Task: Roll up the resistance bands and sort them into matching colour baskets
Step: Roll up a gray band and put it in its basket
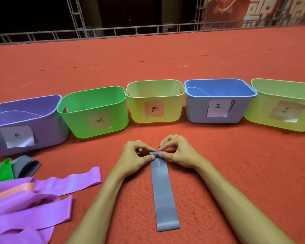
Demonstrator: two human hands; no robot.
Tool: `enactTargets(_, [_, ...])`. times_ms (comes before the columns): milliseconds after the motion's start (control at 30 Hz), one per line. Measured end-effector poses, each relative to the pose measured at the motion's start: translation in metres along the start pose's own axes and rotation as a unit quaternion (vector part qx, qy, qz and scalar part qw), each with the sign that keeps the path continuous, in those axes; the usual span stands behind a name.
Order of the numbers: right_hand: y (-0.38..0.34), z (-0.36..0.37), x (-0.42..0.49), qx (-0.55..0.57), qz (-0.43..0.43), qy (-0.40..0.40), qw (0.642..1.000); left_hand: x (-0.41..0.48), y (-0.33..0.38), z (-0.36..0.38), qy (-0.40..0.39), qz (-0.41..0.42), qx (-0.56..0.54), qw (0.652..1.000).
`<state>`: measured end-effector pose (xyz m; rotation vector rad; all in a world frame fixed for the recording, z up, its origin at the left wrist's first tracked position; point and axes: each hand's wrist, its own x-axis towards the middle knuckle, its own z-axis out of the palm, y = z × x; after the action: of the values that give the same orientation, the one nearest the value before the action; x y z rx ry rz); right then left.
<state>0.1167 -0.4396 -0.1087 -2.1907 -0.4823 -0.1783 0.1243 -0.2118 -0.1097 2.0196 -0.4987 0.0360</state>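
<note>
A grey resistance band lies flat on the red carpet, running away from me. Its far end is curled into a small roll, pinched from the left by my left hand and from the right by my right hand. Behind the hands stands a row of labelled baskets: purple, green, yellow-green, blue and a second yellow-green one. A purple band lies inside the purple basket and a blue one inside the blue basket.
A loose pile at the lower left holds several purple bands, a green band, a pink band and another grey band. Red carpet stretches behind the baskets to a metal truss.
</note>
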Motion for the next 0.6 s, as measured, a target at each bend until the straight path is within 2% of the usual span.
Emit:
enactTargets(400, [-0.0003,-0.0026,0.0007,0.001,0.003,-0.015,1.0,-0.0013,0.0029,-0.0016,-0.024,0.005,0.001,1.0])
enactTargets(600, [-0.0056,-0.0029,0.0008,0.015,-0.015,0.001,1.0,-0.0006,0.0006,-0.0008,0.012,0.006,-0.033,0.999])
